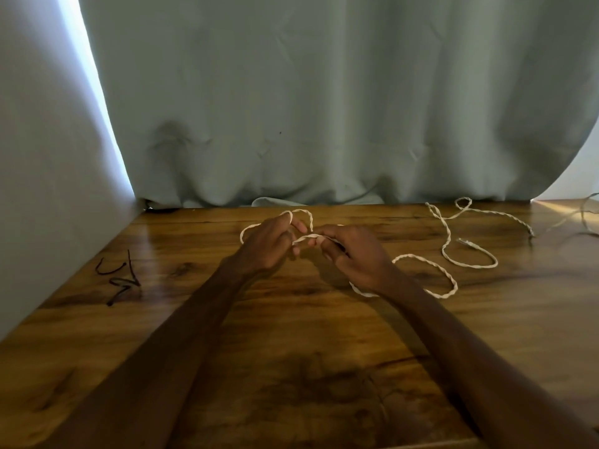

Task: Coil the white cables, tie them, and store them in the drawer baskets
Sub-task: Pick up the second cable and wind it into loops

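Observation:
A twisted white cable (431, 265) lies on the wooden table (291, 367). Both hands hold it near the table's far middle. My left hand (269, 244) has a small loop of the cable hooked over its fingers. My right hand (353, 257) pinches the strand just right of that, and the rest trails from under my right wrist in a curve to the right. A second white cable (450, 234) lies loose farther right, winding toward the back edge.
Two short black ties (118, 277) lie at the left of the table near a pale wall. A grey-green curtain (324, 108) hangs along the back edge. Thin strands (580, 218) lie at the far right corner.

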`<state>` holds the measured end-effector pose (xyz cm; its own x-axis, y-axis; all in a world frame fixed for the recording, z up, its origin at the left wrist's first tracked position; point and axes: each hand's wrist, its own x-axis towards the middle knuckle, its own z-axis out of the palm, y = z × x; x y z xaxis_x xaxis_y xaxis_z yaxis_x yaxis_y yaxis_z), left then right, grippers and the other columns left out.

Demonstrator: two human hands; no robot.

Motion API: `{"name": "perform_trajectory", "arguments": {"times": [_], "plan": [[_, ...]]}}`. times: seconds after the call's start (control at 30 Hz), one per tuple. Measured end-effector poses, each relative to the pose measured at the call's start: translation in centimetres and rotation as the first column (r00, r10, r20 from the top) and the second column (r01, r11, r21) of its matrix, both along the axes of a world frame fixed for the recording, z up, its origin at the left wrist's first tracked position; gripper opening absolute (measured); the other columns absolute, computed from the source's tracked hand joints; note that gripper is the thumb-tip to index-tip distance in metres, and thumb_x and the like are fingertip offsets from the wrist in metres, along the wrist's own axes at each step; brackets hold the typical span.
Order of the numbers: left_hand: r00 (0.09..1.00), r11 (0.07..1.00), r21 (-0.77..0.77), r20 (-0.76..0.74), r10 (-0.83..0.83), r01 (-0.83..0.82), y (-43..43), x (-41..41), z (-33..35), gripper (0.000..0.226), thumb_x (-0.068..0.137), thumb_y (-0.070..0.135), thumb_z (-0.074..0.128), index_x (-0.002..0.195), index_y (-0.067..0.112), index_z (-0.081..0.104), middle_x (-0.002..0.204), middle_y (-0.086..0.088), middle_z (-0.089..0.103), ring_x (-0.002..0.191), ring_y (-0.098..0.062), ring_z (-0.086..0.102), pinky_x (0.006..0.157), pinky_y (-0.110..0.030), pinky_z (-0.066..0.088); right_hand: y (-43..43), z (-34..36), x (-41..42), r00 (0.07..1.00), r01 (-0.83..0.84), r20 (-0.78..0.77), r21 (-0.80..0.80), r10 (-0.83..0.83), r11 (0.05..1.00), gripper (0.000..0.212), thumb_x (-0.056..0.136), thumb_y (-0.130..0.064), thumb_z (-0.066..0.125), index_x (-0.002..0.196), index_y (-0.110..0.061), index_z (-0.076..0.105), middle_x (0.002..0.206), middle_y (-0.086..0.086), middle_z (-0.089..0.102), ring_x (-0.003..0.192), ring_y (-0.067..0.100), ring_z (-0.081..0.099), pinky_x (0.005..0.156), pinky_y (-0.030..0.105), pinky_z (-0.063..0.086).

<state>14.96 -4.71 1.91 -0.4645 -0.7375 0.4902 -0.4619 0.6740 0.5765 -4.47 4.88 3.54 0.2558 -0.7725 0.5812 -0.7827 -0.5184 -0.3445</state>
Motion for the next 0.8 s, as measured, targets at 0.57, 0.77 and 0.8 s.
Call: {"name": "perform_trajectory", "arguments": {"times": [0.57,0.77,0.8], "plan": [[0.768,0.364,0.683,-0.500,-0.399,0.633,3.3,-4.0,2.6,0.050,0.107,0.046,0.037,0.066,0.019,0.039,0.053,0.008,0.025,0.037,-0.004,0.018,0.037,-0.024,0.006,-0.1,1.8,-3.6,0.987,0.134,0.115,-0.220,-0.110,0.966,0.024,0.101,-0.042,0.059,0.107,-0.028,0.079,0.091,-0.017,0.077,0.077,-0.001,0.069,0.068,0.030,0.055],[0.687,0.389,0.570,-0.650,-0.325,0.723,3.9,-4.8,2.6,0.032,0.110,0.025,0.042,0.093,0.009,0.064,0.058,0.010,0.033,0.042,-0.001,0.028,0.044,-0.021,0.012,-0.1,2.3,-5.0,0.995,0.078,0.065,-0.024,-0.076,0.997,0.020,0.101,-0.033,0.061,0.105,-0.031,0.080,0.072,-0.023,0.068,0.067,-0.003,0.065,0.062,0.021,0.048],[0.675,0.384,0.561,-0.669,-0.310,0.733,3.8,-5.0,2.6,0.031,0.110,0.024,0.042,0.102,0.007,0.067,0.061,0.009,0.038,0.045,-0.001,0.032,0.045,-0.020,0.013,0.0,2.4,-5.1,0.996,0.074,0.050,0.004,-0.074,0.997,0.020,0.101,-0.031,0.060,0.098,-0.034,0.079,0.068,-0.021,0.067,0.065,-0.003,0.065,0.061,0.020,0.047]]}}
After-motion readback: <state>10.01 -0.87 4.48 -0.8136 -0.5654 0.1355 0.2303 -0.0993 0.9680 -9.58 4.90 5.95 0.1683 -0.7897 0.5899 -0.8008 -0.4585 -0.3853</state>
